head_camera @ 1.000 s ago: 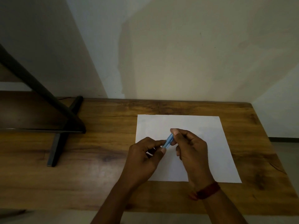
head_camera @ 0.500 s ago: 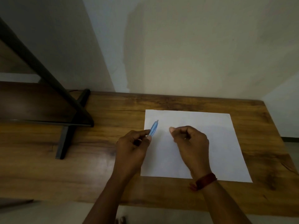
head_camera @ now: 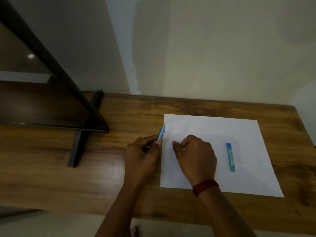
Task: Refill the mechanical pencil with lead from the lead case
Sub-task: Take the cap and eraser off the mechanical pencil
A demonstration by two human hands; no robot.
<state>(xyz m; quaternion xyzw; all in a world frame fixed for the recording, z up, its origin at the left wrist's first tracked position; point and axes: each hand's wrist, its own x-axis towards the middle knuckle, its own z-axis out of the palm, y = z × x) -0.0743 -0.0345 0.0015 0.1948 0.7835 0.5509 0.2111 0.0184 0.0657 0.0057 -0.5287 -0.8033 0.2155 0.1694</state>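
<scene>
Blue-barrelled and pointing up and away: gripping the mechanical pencil (head_camera: 161, 134) between the thumb and curled fingers of the left hand (head_camera: 142, 152), over the left edge of the white paper (head_camera: 242, 132). Pinching a small part (head_camera: 178, 142) between thumb and forefinger of the right hand (head_camera: 195, 155), with the other fingers curled in; too tiny to name, probably the pencil's cap or eraser. Leaving the lead case (head_camera: 230, 157) lying flat on the paper, just right of the right hand, touched by neither. Judging the barrel to be open and the case not yet reached for. Risking the loss of that pinched piece if dropping it carelessly on the desk (head_camera: 111, 178) and letting it roll off. Risking snapped leads too, thin and brittle, if tipping the case too fast or missing the narrow barrel mouth while holding the pencil at a slant.
</scene>
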